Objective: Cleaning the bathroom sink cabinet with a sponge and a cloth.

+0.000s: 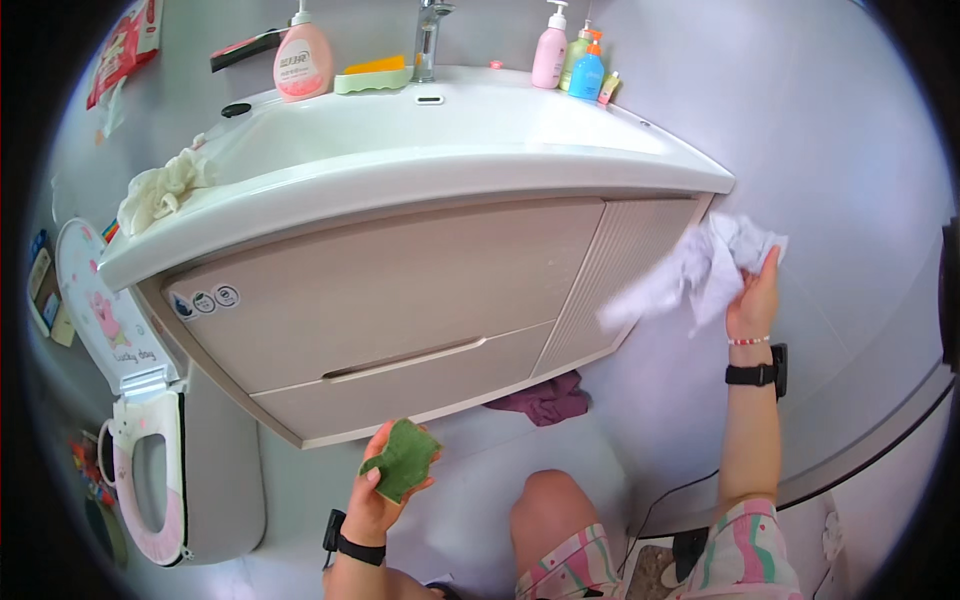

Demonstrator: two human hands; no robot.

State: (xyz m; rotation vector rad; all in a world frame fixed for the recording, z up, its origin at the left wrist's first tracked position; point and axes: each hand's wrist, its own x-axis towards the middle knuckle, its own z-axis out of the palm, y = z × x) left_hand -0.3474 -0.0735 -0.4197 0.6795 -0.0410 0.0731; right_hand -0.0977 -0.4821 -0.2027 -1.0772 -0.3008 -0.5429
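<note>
In my left hand (375, 504) is a green scouring sponge (406, 459), held low in front of the cabinet with the thumb across its near edge. My right hand (754, 300) grips a crumpled white cloth (709, 262) that hangs out to the left, by the cabinet's right end. Between the hands spreads the beige vanity cabinet (405, 292), its doors and drawer shut. Above it runs the white washbasin (450, 169).
A chrome faucet (427, 41), pink soap bottle (302, 64) and several pump bottles (551, 49) line the basin's back. A pale cloth (161, 191) lies on its left corner. Below are a purple cloth (551, 401) and a lidded toilet (217, 457). A cable (664, 499) trails near my knee.
</note>
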